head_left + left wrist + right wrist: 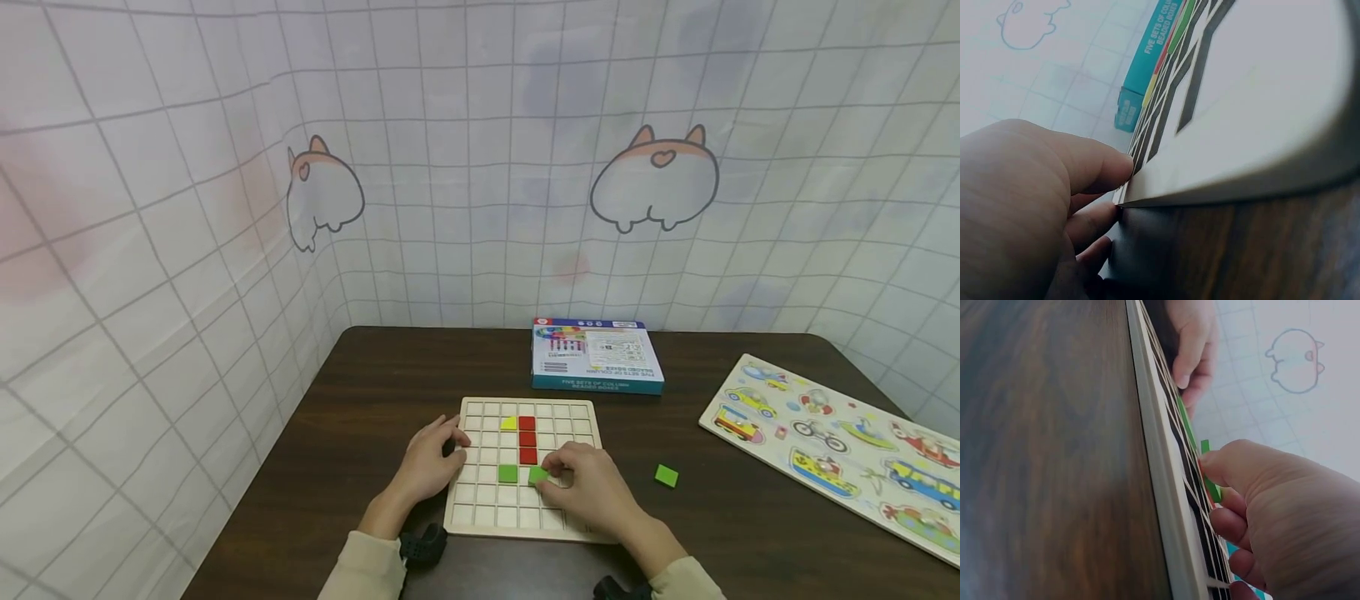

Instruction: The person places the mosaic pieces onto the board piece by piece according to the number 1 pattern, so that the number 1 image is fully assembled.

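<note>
A pale wooden grid board (482,524) lies on the table in the head view. My left hand (426,463) holds its left edge; in the left wrist view the thumb (1100,165) is at the rim, with a finger just below. My right hand (592,487) pinches a green square tile (536,475) over the lower middle of the board; the right wrist view shows this green tile (1211,489) tilted between thumb and fingers. Another green tile (507,473) sits in a cell to the left. Three red tiles (528,438) form a column above, beside a yellow tile (510,423).
A loose green tile (666,476) lies on the dark table (315,467) right of the board. Behind stands a flat blue-and-white box (596,358) lying down. A picture puzzle board with vehicles (783,433) covers the right side. Patterned cloth (480,183) hangs around the table.
</note>
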### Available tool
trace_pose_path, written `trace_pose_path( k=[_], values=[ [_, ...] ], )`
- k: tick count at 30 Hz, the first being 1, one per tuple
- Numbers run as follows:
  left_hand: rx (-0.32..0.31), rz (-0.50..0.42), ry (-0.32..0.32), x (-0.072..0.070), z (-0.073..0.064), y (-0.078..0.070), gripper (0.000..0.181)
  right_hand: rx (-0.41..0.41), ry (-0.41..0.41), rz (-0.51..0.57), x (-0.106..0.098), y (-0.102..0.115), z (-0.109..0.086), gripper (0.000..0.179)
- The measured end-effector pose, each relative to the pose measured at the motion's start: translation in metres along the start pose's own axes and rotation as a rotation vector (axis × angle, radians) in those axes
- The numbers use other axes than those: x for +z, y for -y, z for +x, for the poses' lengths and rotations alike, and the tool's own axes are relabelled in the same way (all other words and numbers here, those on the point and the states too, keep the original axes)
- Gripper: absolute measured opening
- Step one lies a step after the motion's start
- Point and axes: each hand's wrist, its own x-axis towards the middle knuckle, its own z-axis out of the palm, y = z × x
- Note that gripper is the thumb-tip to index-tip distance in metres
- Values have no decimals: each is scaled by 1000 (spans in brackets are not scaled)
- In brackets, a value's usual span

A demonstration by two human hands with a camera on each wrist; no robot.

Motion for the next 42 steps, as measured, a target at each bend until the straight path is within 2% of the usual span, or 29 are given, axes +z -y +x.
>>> trace_pose_path(
  k=[7, 18, 25, 32, 42],
  values=[
    [12, -1, 6, 0, 1, 0, 8, -4, -3, -5, 5, 1, 4, 12],
    [16, -11, -13, -3, -1, 0, 8, -68, -2, 6, 11, 5, 9, 13],
    [29, -6, -18, -1, 0, 0, 8, -64, -2, 26, 10, 4, 8, 13],
    [28, 4, -6, 1, 2, -1, 8, -43, -4, -4, 9, 2, 5, 14],
    [17, 7, -2, 1, 1, 0, 7, -66, 13, -41, 8, 3, 3, 16]
  ],
)
